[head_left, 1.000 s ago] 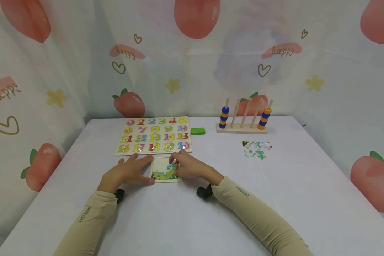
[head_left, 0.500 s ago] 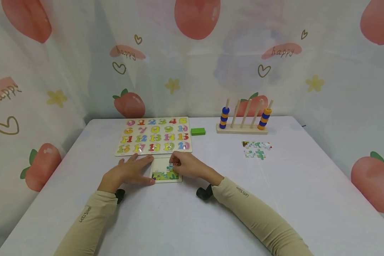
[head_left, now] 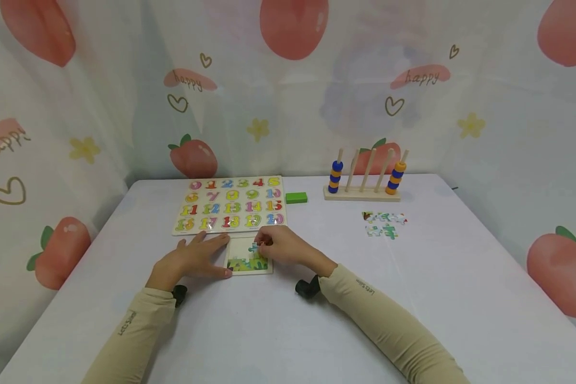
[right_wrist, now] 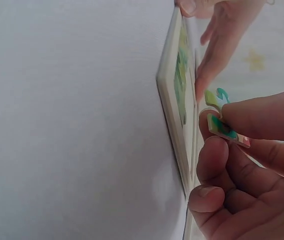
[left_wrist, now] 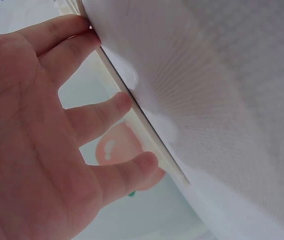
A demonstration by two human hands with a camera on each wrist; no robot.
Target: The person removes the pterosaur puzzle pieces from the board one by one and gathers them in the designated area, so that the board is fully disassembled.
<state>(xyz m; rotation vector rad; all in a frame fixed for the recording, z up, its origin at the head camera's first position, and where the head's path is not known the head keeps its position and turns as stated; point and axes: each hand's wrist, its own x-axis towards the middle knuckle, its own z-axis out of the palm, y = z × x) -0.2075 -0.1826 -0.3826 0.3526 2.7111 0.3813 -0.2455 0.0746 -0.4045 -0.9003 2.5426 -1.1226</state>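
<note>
White table (head_left: 249,325), pale-framed leafy puzzle (head_left: 240,248), multicoloured piece (right_wrist: 221,126)

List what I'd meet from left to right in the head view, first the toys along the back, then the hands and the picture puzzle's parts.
Back: number board → green block → bead rack. Hands and puzzle: left hand → puzzle frame → right hand → loose puzzle pieces.

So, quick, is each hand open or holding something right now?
Left hand: open, fingers spread, touching the puzzle tray.
Right hand: closed, holding a puzzle piece between thumb and fingers.
</note>
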